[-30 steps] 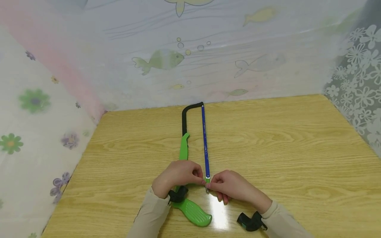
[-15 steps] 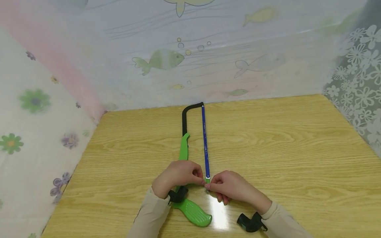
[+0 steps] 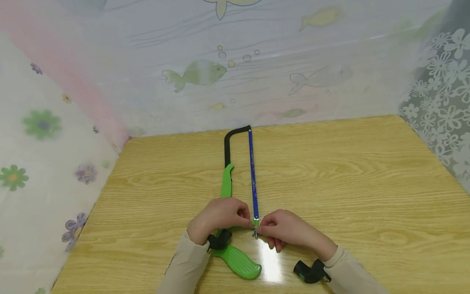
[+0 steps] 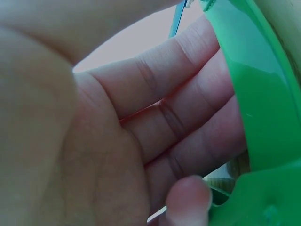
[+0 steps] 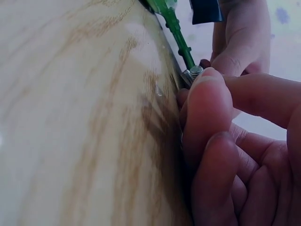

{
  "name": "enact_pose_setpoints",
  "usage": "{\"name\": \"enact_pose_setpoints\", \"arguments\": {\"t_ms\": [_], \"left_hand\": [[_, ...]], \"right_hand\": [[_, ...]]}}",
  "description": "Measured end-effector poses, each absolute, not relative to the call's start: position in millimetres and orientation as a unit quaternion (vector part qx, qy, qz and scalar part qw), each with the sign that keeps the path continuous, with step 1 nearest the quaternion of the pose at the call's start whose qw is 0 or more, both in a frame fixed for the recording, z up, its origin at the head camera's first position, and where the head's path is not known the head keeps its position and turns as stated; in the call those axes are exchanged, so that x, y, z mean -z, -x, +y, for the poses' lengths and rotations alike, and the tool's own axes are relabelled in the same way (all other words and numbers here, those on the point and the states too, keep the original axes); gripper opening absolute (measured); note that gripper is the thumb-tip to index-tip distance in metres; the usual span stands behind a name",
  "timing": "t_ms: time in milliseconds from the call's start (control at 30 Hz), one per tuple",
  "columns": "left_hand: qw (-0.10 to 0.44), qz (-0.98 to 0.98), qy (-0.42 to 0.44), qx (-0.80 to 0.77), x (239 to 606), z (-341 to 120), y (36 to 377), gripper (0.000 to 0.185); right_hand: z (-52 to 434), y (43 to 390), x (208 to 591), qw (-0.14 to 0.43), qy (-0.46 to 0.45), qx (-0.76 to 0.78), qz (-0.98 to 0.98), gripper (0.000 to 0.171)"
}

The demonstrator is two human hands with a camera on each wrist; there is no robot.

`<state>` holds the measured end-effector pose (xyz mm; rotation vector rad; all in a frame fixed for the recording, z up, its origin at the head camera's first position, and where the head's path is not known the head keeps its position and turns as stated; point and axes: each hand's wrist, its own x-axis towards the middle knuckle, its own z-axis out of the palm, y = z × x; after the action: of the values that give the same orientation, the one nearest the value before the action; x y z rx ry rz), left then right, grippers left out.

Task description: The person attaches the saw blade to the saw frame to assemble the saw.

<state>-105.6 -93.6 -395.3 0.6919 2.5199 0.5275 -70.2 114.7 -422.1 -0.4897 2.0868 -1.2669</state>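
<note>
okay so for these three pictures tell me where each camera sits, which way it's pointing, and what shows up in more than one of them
Head: worn on the head, looking forward and down at the wooden table, the hacksaw, its blue blade, both hands and sleeves.
Left wrist: at the left hand, close on its palm and fingers against the green handle.
Right wrist: low over the table, at the right hand pinching a threaded bolt.
Shared: green saw parts show in all three.

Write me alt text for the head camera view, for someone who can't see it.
Two hands meet at the near end of a hacksaw lying flat on a wooden table: the left hand holds the frame, the right hand pinches a small metal fitting at the blue blade end.
</note>
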Motion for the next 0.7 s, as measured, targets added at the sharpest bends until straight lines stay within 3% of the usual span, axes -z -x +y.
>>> {"name": "enact_pose_setpoints", "arguments": {"t_ms": [700], "left_hand": [[0.239, 0.916, -0.259, -0.194, 394.8, -95.1, 105.7, 0.018]], "right_hand": [[113.8, 70.3, 425.0, 0.309, 0.178, 0.502, 0.788, 0.035]]}}
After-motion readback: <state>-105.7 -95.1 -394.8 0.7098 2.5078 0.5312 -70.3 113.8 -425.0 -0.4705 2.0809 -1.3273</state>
